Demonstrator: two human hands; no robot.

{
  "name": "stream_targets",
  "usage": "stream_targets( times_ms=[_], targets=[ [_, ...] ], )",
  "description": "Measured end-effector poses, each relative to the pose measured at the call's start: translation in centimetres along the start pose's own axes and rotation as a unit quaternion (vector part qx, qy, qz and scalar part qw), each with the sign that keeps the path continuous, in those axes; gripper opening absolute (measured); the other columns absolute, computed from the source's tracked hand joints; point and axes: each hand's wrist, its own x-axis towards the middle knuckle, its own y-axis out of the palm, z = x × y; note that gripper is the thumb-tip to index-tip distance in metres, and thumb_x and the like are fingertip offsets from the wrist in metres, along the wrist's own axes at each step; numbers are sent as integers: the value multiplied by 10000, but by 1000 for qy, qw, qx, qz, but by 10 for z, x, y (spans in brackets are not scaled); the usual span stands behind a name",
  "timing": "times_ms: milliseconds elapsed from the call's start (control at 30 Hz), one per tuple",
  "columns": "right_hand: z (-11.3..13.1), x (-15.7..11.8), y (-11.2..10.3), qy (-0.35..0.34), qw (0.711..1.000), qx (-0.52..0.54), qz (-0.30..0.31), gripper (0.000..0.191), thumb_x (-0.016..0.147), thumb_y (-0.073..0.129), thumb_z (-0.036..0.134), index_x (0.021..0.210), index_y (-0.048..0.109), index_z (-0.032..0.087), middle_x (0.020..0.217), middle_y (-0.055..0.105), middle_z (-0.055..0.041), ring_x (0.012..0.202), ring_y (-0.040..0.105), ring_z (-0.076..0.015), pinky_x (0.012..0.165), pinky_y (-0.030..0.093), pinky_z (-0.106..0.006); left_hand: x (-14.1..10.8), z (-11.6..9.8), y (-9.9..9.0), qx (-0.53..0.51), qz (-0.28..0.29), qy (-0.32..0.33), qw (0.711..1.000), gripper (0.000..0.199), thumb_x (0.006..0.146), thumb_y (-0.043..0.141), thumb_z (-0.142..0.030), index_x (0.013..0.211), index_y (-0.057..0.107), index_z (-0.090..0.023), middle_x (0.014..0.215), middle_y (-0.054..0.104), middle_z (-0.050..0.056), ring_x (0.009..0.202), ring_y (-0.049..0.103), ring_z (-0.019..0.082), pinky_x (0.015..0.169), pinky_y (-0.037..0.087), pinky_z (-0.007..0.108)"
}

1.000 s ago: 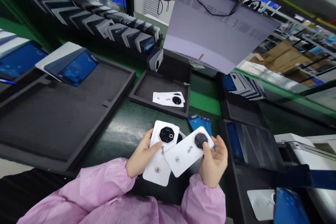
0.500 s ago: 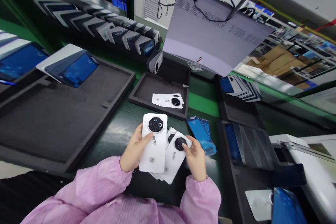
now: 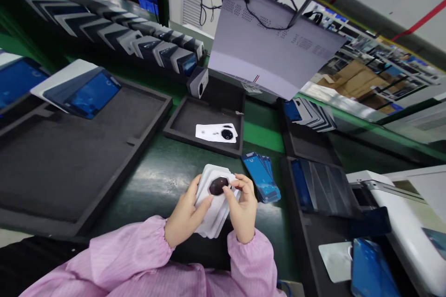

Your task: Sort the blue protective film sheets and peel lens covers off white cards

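Observation:
A loose stack of white phone back panels (image 3: 213, 213) is held over the dark green table, low in the middle. My left hand (image 3: 186, 213) grips its left edge, with the thumb lying on the top panel. My right hand (image 3: 242, 204) holds the upper right side, fingertips beside the dark octagonal camera window (image 3: 219, 186). The panels' edges are not quite aligned. Just right of my right hand, several blue-filmed sheets (image 3: 261, 176) lie fanned out on the table. Beyond my hands, white panels (image 3: 212, 133) rest in a small black tray (image 3: 202, 145).
A large black tray (image 3: 87, 148) is at the left, with leaning blue and white panels (image 3: 78, 88). Rows of panels (image 3: 114, 32) line the back left. A grey monitor back (image 3: 272, 41) rises behind. Black trays (image 3: 308, 148) and a white machine (image 3: 393, 204) stand at the right.
The single panel in my left hand and the fanned panels in my right hand have come together into one stack. My right hand moved left. The whole view shifted slightly.

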Motion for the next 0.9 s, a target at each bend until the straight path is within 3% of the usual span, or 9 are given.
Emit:
stream_targets(
  times_ms=[67,133,233,333,400,600,900],
  targets=[
    [-2,0,0,12,1000,19,10,83,773,641,249,756,588,187,1037,550,-82,1019,548,-235,889,437,-443,0,2,0,13,7,14,1000,498,853,530,-301,1312,349,-231,1167,611,78,1004,600,234,875,456,350],
    [-2,-2,1,-18,1000,-8,-4,83,785,626,224,724,583,189,1071,543,-87,1078,522,-252,916,414,-466,2,2,0,-32,22,-6,999,498,857,522,-308,1313,338,-225,1190,600,86,1008,602,237,857,469,352],
    [0,-8,2,-153,985,-77,-14,82,793,599,141,749,574,205,1042,587,-71,1148,486,-263,947,379,-498,7,2,0,-135,39,-60,988,477,856,525,-312,1287,343,-221,1221,581,97,1035,598,244,822,491,345],
    [-1,-14,5,-293,952,-73,50,164,788,569,50,794,561,214,854,667,-20,1010,596,-218,947,389,-497,12,1,-1,-169,28,-84,982,455,840,553,-302,1250,375,-214,1207,591,91,1093,568,248,853,473,338],
    [-3,-17,8,-330,939,-39,82,194,792,554,26,833,559,216,819,687,-11,909,648,-192,913,441,-477,14,1,-3,-169,15,-91,981,454,830,569,-299,1238,388,-215,1179,609,82,1086,572,245,870,459,339],
    [-7,-19,11,-318,945,35,69,373,753,585,-30,1046,541,196,903,708,-67,873,680,-195,808,553,-422,15,3,-4,-200,9,-107,974,464,813,581,-275,1236,400,-213,1125,636,73,1039,595,245,829,469,337],
    [-10,-19,10,-315,946,20,77,354,764,554,-25,1025,587,211,891,717,-55,869,689,-202,808,569,-418,14,0,-4,-201,4,-124,972,456,806,572,-247,1229,405,-205,1157,614,81,1064,578,242,852,453,335]
  ],
)
